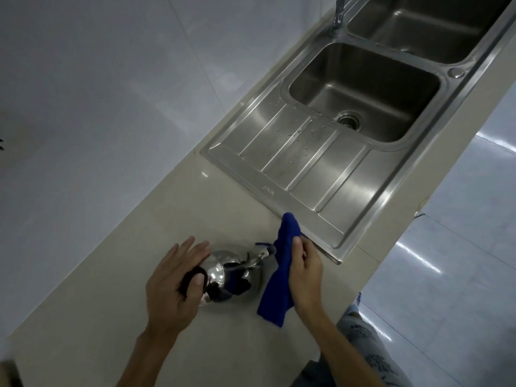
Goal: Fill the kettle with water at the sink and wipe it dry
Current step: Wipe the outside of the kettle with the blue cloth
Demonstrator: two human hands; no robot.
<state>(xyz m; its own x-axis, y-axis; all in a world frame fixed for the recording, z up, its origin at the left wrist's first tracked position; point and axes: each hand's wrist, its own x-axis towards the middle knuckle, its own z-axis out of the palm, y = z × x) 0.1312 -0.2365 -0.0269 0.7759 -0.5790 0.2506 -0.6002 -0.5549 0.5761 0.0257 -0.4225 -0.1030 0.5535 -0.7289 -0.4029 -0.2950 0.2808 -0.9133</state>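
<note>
A shiny steel kettle (223, 272) with a black handle stands on the beige counter (195, 213), just left of the sink's drainboard. My left hand (174, 286) rests on its left side, thumb hooked on the black handle, fingers stretched out flat. My right hand (304, 275) grips a dark blue cloth (279, 286) that hangs down beside the kettle's spout. The cloth's upper end sticks up above my fingers, close to the spout tip.
A stainless double sink (363, 90) with a ribbed drainboard (304, 160) carrying water drops lies further along the counter, tap (338, 15) at the back. A grey tiled wall runs on the left. The counter's front edge and a glossy floor are on the right.
</note>
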